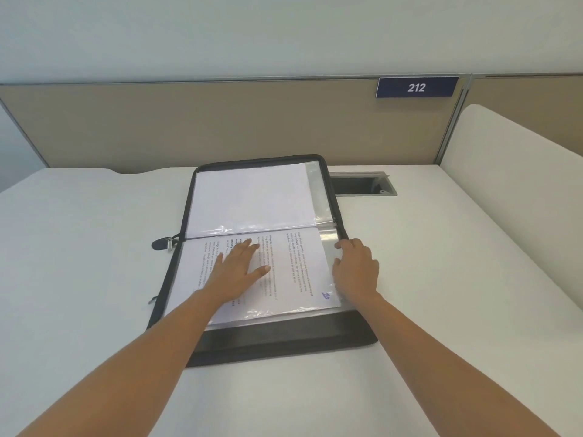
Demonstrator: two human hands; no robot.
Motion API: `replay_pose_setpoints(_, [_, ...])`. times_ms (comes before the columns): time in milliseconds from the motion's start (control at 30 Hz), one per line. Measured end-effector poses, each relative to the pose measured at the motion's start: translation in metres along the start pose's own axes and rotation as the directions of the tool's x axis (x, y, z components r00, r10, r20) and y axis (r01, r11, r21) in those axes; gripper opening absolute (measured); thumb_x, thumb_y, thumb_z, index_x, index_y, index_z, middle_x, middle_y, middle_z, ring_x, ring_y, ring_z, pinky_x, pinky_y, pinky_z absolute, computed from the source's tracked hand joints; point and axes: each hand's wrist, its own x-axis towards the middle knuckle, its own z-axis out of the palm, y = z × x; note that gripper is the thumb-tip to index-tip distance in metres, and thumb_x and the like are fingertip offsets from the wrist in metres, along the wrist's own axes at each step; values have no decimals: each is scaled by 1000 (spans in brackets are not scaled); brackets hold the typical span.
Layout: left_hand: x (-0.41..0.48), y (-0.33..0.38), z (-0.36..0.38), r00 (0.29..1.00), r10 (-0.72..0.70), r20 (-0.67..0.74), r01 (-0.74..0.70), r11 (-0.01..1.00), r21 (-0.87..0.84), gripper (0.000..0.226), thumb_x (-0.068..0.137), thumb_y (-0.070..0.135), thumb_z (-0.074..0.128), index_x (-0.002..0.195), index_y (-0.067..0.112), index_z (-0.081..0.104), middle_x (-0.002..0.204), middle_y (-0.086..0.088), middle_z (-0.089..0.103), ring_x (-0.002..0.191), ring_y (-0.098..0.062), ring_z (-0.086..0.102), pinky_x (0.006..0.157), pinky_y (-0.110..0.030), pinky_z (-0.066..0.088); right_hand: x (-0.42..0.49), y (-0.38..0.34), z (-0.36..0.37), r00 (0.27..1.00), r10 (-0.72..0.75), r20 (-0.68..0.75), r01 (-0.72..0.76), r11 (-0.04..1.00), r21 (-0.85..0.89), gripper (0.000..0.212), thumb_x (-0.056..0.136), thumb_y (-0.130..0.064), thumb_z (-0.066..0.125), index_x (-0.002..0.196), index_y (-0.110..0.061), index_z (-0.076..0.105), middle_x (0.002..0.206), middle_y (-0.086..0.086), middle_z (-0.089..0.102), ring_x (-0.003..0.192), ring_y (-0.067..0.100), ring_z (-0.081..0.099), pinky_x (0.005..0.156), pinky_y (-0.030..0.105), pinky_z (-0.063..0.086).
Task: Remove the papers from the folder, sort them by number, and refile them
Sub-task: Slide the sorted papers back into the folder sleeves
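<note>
L hand point(235, 272) flat on printed, sleeved paper point(299, 263).

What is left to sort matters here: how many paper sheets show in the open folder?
2. One blank-faced sheet lies in the far half; one printed sheet lies in the near half, under the left hand. More may be hidden beneath.

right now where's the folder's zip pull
In the head view, the zip pull lies on the desk off the left edge of the folder, level with its middle fold, left of the left hand.
</note>
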Motion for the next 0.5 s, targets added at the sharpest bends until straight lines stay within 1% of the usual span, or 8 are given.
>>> replay_pose_setpoints(33, [2, -8, -4, 1000, -15, -4, 15, 1000, 4, 65, 95, 51, 38, 149, 21, 18, 159, 2, 6, 146, -16, 6, 116, -47, 4, -2, -4, 3, 1000, 0, -21, -1, 999, -47, 34, 95, -17, 45, 128, -21, 48, 134, 0, 46, 120, 19, 45, 92, 33, 36])
replay_pose_setpoints(100, [7, -26, -11, 999, -35, -10, 35, 999, 3, 65, 95, 50, 39, 149, 21, 20, 159, 1, 7, 146, -16, 7, 116, -48, 4, -7, -13, 10, 1000, 9, -24, -11, 994, -113, 35, 98, -25, 41, 132, -21, 46, 144, 1, 38, 130, 20, 37, 100, 39, 32])
replay_pose_setpoints(167, [12, -42, -17, 999, -40, -13, 41, 999, 19, 64, 95, 51, 39, 149, 20, 20, 159, 1, 7, 146, -16, 7, 116, -48, 4, -13, -21, 18, 998, 41, 39, -35, 988, -153, 44, 99, -40, 35, 138, -22, 38, 153, 4, 24, 141, 23, 21, 109, 49, 22])
replay_pose_setpoints(233, [19, -56, -23, 999, -42, -7, 42, 999, 32, 65, 95, 51, 38, 149, 20, 20, 159, 1, 7, 146, -16, 6, 116, -49, 5, -19, -25, 27, 991, 91, 100, -71, 979, -190, 56, 96, -52, 30, 144, -23, 27, 158, 6, 11, 145, 27, 7, 112, 57, 12])
replay_pose_setpoints(267, [22, -61, -26, 999, -42, -1, 42, 998, 37, 65, 95, 51, 39, 149, 20, 20, 159, 1, 7, 146, -16, 6, 116, -48, 5, -21, -25, 31, 987, 121, 109, -97, 973, -208, 60, 95, -56, 28, 146, -24, 23, 158, 7, 7, 146, 29, 3, 111, 59, 10])
replay_pose_setpoints(367, [34, -74, -32, 1000, -11, 23, 9, 996, 92, 64, 95, 52, 37, 149, 20, 21, 159, 0, 8, 146, -16, 6, 116, -48, 6, -27, -22, 40, 975, 197, 100, -169, 957, -235, 66, 94, -60, 23, 149, -26, 15, 159, 8, 0, 146, 30, -1, 111, 60, 8])
replay_pose_setpoints(500, [52, -90, -39, 998, 36, 53, -43, 989, 144, 63, 96, 51, 35, 148, 18, 21, 159, 0, 7, 146, -16, 4, 116, -47, 5, -31, -22, 46, 975, 212, 64, -189, 948, -255, 66, 93, -61, 23, 149, -27, 17, 159, 8, 4, 145, 29, 2, 111, 57, 11])
